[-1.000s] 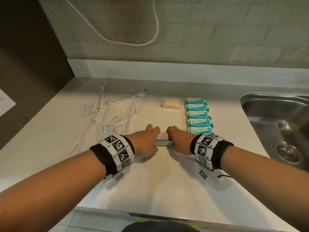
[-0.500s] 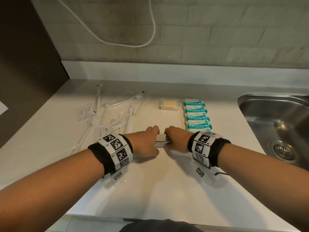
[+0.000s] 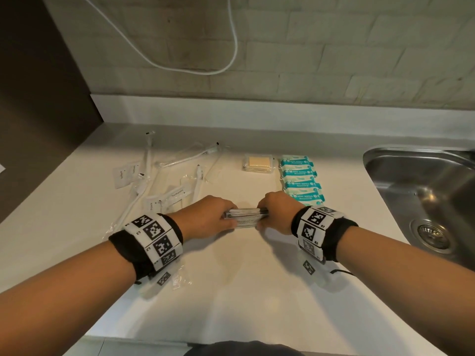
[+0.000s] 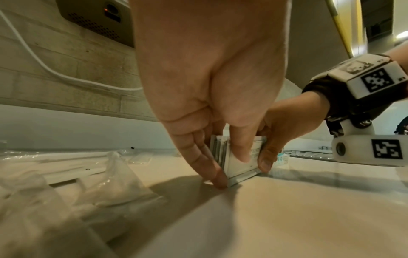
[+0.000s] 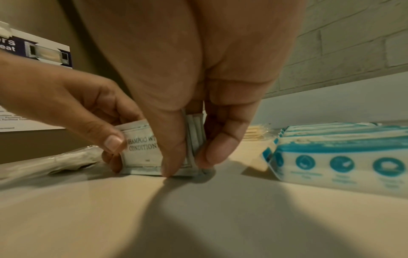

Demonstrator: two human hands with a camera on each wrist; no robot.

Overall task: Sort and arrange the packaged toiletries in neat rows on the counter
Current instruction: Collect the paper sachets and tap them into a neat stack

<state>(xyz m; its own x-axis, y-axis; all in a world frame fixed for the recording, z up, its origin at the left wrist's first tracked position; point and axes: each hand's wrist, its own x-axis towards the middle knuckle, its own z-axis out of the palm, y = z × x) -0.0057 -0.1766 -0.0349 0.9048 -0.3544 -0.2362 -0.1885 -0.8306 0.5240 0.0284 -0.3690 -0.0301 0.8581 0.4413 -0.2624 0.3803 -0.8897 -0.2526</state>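
Note:
A stack of grey-white shampoo sachets [image 3: 244,216] [image 4: 237,158] [image 5: 145,153] stands on edge on the pale counter [image 3: 244,291]. My left hand [image 3: 205,218] [image 4: 223,167] pinches its left end, thumb in front and fingers behind. My right hand [image 3: 276,214] [image 5: 187,167] pinches the right end the same way. A row of teal mini-wipe packs [image 3: 300,179] [image 5: 344,157] lies just right of the hands. A clear pack of yellow soap [image 3: 257,163] lies behind the stack. Wrapped toothbrushes [image 3: 180,160] and toothpaste sachets [image 3: 177,195] are scattered at the left.
A steel sink [image 3: 424,191] is set into the counter at the right. A tiled wall with a white cable [image 3: 231,42] rises behind. A dark panel [image 3: 38,98] bounds the left. An empty clear wrapper [image 3: 180,278] lies under my left wrist.
Both hands stay on the sachet stack in the same place; the head view has tilted slightly. Nothing was taken up or let go.

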